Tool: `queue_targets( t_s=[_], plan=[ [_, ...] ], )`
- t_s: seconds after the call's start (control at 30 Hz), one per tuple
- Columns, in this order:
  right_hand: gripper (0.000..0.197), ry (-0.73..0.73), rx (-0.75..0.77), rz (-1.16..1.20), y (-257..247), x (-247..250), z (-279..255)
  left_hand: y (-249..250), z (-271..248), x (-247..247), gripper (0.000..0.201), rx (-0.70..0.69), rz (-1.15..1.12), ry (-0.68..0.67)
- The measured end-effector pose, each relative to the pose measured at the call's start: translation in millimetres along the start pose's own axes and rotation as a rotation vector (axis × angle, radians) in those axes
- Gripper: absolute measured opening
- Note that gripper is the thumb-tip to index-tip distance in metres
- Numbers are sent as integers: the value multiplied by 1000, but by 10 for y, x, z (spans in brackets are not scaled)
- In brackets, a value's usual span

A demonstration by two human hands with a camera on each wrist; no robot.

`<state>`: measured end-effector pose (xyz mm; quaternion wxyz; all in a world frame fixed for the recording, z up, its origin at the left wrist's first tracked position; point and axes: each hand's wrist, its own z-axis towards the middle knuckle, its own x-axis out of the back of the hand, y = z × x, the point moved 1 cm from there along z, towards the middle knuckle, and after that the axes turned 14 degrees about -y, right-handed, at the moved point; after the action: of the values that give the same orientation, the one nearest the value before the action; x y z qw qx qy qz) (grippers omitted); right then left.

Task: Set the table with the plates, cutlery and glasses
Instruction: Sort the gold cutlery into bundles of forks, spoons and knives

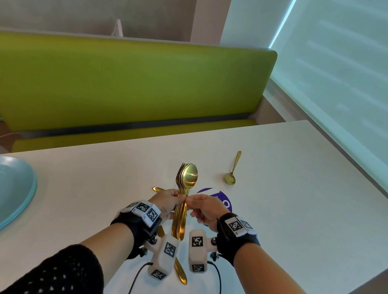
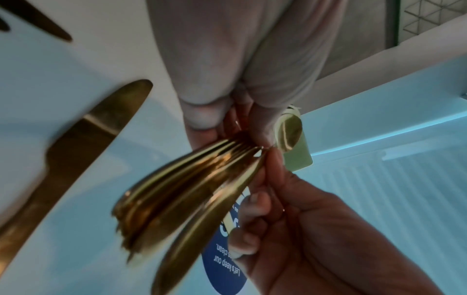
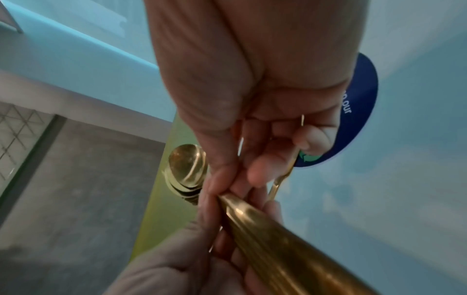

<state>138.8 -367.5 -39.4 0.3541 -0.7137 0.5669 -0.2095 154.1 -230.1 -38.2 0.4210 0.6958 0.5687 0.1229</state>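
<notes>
My left hand [image 1: 172, 197] grips a bundle of gold cutlery [image 1: 184, 193] upright above the white table [image 1: 299, 214], spoon bowls and fork tines on top. My right hand [image 1: 191, 201] pinches the handle of the front spoon [image 1: 190, 177] in that bundle with thumb and forefinger. The left wrist view shows the fanned handles of the bundle [image 2: 182, 189] and the right hand [image 2: 303, 229] beside them. In the right wrist view, the spoon bowls [image 3: 187, 167] stand past the pinching fingertips [image 3: 215, 189]. A stack of light-blue plates [image 1: 3, 191] sits at the table's left edge.
A small gold spoon [image 1: 232, 171] lies on the table beyond my hands. A gold knife [image 1: 181, 272] lies under my wrists, and another gold handle tip [image 1: 157, 189] shows left of my left hand. A round blue sticker [image 1: 221, 196] is on the tabletop. A green bench [image 1: 123, 82] runs behind the table.
</notes>
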Motion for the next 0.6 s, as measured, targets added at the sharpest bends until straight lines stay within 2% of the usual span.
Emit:
queue_targets(
  t_s=[0.17, 0.27, 0.53, 0.6],
  plan=[
    [14, 78, 22, -102, -39, -19, 52, 7, 11, 19, 8, -4, -22, 9],
    [8, 61, 36, -173, -81, -35, 78, 26, 7, 35, 8, 2, -12, 6],
    [9, -28, -19, -416, -266, 13, 164, 83, 37, 83, 16, 35, 15, 73],
    [15, 22, -31, -451, -361, 116, 200, 101, 36, 119, 18, 29, -15, 86]
  ],
)
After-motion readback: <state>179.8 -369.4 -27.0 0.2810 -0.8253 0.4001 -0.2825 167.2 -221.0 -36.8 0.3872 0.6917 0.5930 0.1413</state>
